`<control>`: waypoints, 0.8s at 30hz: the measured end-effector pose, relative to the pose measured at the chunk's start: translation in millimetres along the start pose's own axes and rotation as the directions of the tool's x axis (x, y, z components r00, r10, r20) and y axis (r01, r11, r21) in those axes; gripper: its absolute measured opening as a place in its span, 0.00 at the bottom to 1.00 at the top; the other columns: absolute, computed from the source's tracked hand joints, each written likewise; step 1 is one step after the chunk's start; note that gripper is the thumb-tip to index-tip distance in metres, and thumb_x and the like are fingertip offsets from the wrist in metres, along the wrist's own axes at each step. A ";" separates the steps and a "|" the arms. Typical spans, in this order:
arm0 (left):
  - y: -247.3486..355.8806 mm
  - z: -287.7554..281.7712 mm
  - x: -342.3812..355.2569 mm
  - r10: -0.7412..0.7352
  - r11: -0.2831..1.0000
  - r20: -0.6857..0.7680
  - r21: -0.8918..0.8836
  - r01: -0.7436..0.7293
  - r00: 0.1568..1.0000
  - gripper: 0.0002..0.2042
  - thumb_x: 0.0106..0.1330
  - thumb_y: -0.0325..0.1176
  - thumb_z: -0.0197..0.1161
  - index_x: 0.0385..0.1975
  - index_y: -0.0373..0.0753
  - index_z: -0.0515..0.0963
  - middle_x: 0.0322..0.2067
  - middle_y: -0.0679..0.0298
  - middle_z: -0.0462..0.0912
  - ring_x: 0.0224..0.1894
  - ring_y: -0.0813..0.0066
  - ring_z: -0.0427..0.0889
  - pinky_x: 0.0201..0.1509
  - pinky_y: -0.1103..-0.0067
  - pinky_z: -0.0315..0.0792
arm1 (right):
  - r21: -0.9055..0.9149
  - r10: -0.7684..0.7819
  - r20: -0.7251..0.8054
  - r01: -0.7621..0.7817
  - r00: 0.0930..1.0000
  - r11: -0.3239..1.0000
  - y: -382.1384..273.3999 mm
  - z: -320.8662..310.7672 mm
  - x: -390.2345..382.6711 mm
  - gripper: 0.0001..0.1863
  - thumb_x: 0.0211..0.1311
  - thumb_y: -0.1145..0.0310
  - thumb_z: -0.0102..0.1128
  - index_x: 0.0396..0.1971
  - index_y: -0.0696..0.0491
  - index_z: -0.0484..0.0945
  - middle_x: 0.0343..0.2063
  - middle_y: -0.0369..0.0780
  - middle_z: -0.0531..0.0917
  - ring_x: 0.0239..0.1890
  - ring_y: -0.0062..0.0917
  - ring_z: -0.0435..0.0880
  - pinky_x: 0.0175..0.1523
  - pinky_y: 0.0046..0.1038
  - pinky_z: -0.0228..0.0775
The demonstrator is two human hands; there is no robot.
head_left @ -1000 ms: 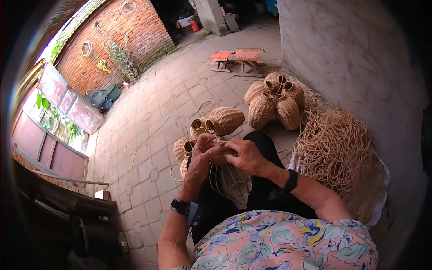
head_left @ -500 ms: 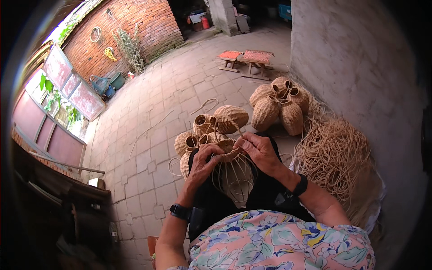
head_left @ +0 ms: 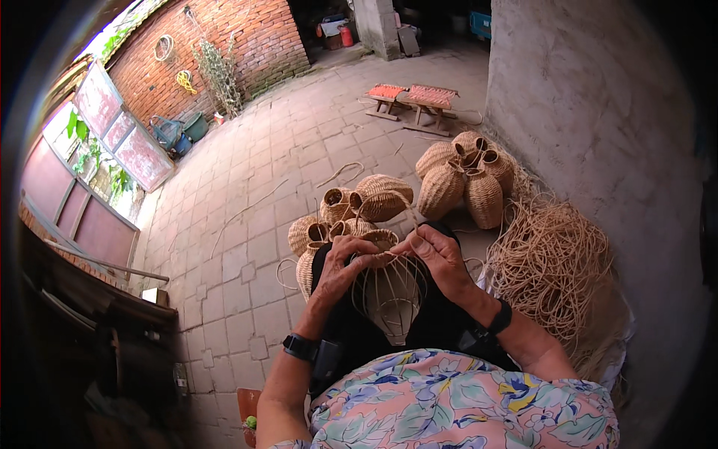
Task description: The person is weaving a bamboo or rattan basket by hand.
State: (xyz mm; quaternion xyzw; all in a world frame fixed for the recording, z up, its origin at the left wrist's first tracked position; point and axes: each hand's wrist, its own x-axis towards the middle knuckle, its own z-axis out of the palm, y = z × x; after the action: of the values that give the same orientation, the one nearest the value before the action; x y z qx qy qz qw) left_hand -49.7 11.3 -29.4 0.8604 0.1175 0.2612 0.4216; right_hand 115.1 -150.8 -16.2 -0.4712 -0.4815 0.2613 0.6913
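Here's the half-woven basket (head_left: 393,302), open ribs spread over the lap between the knees. It looks light and springy, the bare ribs likely easy to bend, so the woven rim is the sensible hold. And the left hand (head_left: 345,268) has fingers closed on that rim; the right (head_left: 440,262) pinches a strand beside it. Beyond, woven baskets (head_left: 485,200) cluster near a tangled cord heap (head_left: 555,262).

This is a paved yard (head_left: 299,123), apparently a home's, used as a weaving workplace: floor slabs (head_left: 243,331), a weathered brick wall (head_left: 254,49) and pinkish gate panels (head_left: 99,99) near greenery (head_left: 120,180) show the yard; clustered woven baskets (head_left: 483,200), a half-woven basket (head_left: 381,239) and a heap of loose strands (head_left: 557,258) show the weaving.
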 end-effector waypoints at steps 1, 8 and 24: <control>-2.1 -1.5 0.3 0.042 0.998 0.036 0.041 -0.043 0.998 0.09 0.59 0.32 0.60 0.35 0.37 0.82 0.40 0.63 0.80 0.48 0.66 0.73 0.58 0.71 0.65 | 0.026 0.021 0.009 -0.021 1.000 0.999 -0.1 -1.9 -2.2 0.14 0.75 0.66 0.49 0.34 0.59 0.79 0.30 0.35 0.83 0.37 0.14 0.79 0.45 0.20 0.71; -24.1 -2.9 -19.0 -0.353 0.734 -0.196 -0.664 0.141 0.915 0.11 0.65 0.28 0.52 0.42 0.33 0.78 0.45 0.65 0.78 0.49 0.75 0.75 0.56 0.76 0.68 | 0.011 0.076 0.045 -0.077 0.996 0.997 13.6 -17.8 -10.3 0.18 0.76 0.61 0.46 0.32 0.59 0.78 0.30 0.36 0.84 0.37 0.16 0.80 0.49 0.22 0.70; 25.6 7.1 -12.3 0.113 0.959 -0.263 0.281 -0.036 0.958 0.06 0.57 0.28 0.65 0.35 0.39 0.81 0.41 0.60 0.78 0.45 0.62 0.76 0.54 0.69 0.67 | -0.064 0.166 0.001 -0.165 0.986 0.984 17.7 -19.2 -32.8 0.21 0.77 0.59 0.43 0.31 0.58 0.77 0.30 0.39 0.84 0.37 0.20 0.80 0.50 0.24 0.69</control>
State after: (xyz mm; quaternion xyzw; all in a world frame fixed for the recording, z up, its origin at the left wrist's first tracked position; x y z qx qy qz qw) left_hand -56.6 -14.4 -17.1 0.8691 0.1773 0.3760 0.2680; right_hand 121.1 -177.8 -47.7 -0.5306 -0.4509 0.3038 0.6503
